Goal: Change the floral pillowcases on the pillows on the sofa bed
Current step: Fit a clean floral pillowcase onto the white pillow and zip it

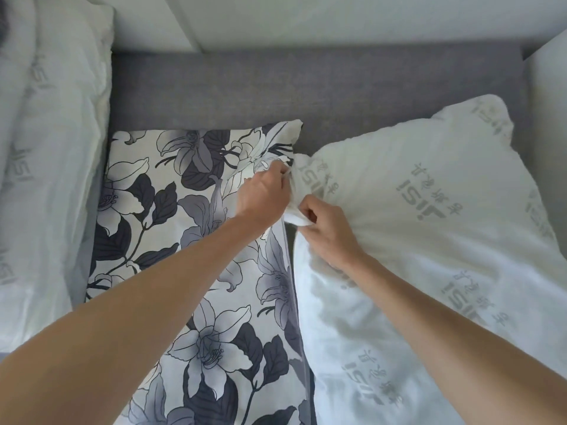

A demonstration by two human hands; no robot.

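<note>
With my left hand pinching the grey-and-white floral cotton pillowcase lying flat on the sofa bed and my right hand gripping the bare white printed pillow beside it, I judge stripping nearly done; next, pull them fully apart.

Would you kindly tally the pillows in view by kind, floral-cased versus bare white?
Floral-cased pillows: 1, the floral pillow.
Bare white pillows: 2, the left white pillow and the right white pillow, whose corner both hands, left hand and right hand, grip.
Total: 3.
</note>
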